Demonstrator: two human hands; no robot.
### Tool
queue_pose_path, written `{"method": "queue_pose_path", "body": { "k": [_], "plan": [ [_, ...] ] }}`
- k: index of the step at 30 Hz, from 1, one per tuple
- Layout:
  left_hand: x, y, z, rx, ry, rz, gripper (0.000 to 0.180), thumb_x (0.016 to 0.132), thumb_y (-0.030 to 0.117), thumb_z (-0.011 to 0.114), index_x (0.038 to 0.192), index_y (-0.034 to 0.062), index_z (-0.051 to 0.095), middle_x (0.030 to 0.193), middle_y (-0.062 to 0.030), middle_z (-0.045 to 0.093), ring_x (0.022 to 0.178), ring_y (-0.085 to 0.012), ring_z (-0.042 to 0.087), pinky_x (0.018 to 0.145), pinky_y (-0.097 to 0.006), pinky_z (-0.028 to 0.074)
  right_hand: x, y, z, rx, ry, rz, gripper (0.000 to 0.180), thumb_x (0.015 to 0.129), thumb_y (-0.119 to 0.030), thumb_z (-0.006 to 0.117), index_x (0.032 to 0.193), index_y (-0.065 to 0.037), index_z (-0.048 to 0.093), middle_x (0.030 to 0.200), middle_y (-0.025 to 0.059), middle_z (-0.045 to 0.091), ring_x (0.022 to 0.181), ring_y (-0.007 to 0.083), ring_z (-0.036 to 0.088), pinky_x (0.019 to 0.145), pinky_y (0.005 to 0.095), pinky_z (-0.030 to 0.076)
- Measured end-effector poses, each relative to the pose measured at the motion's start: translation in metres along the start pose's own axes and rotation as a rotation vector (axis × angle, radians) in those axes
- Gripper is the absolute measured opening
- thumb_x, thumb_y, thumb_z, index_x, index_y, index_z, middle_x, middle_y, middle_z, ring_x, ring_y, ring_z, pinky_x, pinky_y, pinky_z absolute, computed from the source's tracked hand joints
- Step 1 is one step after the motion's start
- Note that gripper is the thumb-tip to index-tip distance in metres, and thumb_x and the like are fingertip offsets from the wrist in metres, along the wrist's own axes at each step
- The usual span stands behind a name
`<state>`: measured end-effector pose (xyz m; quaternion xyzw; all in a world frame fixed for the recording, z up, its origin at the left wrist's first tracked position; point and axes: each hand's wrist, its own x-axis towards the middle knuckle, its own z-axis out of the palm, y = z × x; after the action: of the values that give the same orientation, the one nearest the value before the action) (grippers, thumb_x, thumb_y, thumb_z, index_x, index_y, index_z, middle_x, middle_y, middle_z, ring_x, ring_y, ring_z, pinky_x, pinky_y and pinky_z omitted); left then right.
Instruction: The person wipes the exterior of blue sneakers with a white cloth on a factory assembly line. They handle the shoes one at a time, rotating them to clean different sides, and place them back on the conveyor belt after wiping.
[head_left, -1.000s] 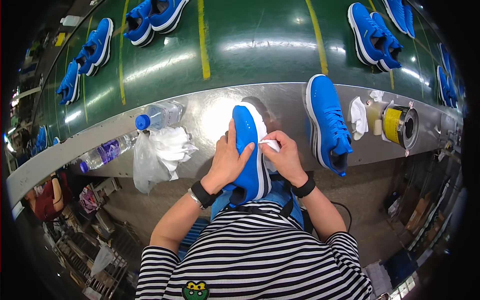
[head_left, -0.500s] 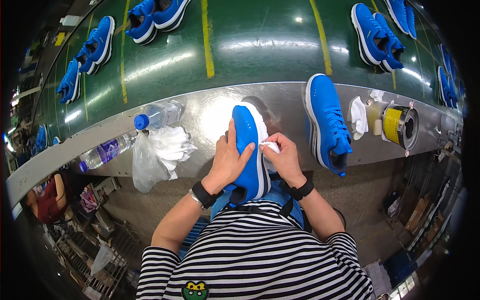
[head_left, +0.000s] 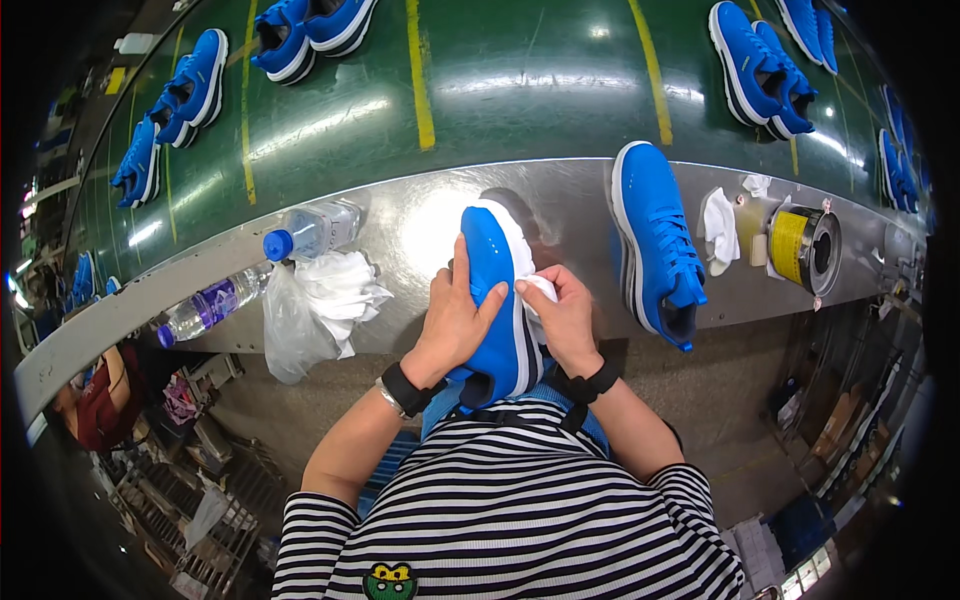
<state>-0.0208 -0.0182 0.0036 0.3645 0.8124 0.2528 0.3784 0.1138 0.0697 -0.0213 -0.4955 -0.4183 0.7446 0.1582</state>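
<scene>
A blue sneaker (head_left: pixel 487 240) with a white sole is tilted in front of me, toe pointing away and heel close to my body. My left hand (head_left: pixel 452 318) grips it from its left side, fingers along the upper and thumb across the top. In my right hand (head_left: pixel 563 318) a white cloth (head_left: pixel 538 288) is pinched, pressed to the right edge where the sole meets the upper. To the right, a second blue sneaker (head_left: pixel 655 235) with blue laces rests on the metal ledge (head_left: pixel 400 235).
Left on the ledge are a plastic bag of white cloths (head_left: pixel 325 300) and clear bottles (head_left: pixel 318 230). A crumpled white cloth (head_left: pixel 719 230) and a yellow-labelled can (head_left: pixel 795 248) sit at right. Beyond, a green conveyor belt (head_left: pixel 530 110) carries several pairs of blue sneakers.
My right hand has shifted slightly along the sneaker's right edge and turned, showing more of the white cloth. My left hand keeps its hold.
</scene>
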Motion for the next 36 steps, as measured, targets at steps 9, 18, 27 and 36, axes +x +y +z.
{"method": "queue_pose_path", "body": {
  "k": [9,18,27,36],
  "plan": [
    [-0.001,0.001,-0.001,0.005,0.003,0.013,0.082,0.087,0.031,0.058,0.143,-0.0045,0.011,0.096,-0.0285,0.049,0.087,-0.0373,0.048,0.082,-0.044,0.041,-0.006,0.001,-0.005,-0.085,-0.048,0.016,0.013,0.08,-0.009,0.069,0.084,-0.003,0.058,0.077,-0.0007,0.059,0.069,0.0043,0.052,0.062,0.0188,0.042],
    [0.0,-0.002,0.002,-0.007,0.017,0.028,0.082,0.087,0.031,0.058,0.143,-0.0044,0.011,0.096,-0.029,0.049,0.086,-0.0378,0.049,0.082,-0.044,0.041,-0.001,-0.004,-0.005,-0.074,-0.061,-0.004,0.013,0.081,-0.009,0.069,0.084,-0.003,0.058,0.077,-0.001,0.059,0.068,0.0042,0.051,0.061,0.019,0.042],
    [0.001,-0.002,0.0,-0.017,-0.003,-0.015,0.083,0.086,0.032,0.059,0.143,-0.0041,0.012,0.095,-0.0283,0.049,0.087,-0.0378,0.049,0.082,-0.043,0.041,0.005,-0.011,-0.002,-0.141,-0.022,-0.084,0.015,0.078,-0.011,0.07,0.081,-0.001,0.06,0.073,0.0004,0.059,0.068,0.0055,0.05,0.062,0.0219,0.043],
    [0.001,-0.002,0.0,-0.005,-0.016,-0.003,0.084,0.086,0.032,0.06,0.144,-0.0035,0.011,0.094,-0.0275,0.049,0.084,-0.0368,0.049,0.08,-0.043,0.041,0.006,-0.023,-0.012,-0.31,-0.155,-0.105,0.013,0.079,-0.01,0.069,0.08,-0.003,0.058,0.074,-0.0009,0.058,0.069,0.0049,0.05,0.062,0.021,0.042]
  ]
}}
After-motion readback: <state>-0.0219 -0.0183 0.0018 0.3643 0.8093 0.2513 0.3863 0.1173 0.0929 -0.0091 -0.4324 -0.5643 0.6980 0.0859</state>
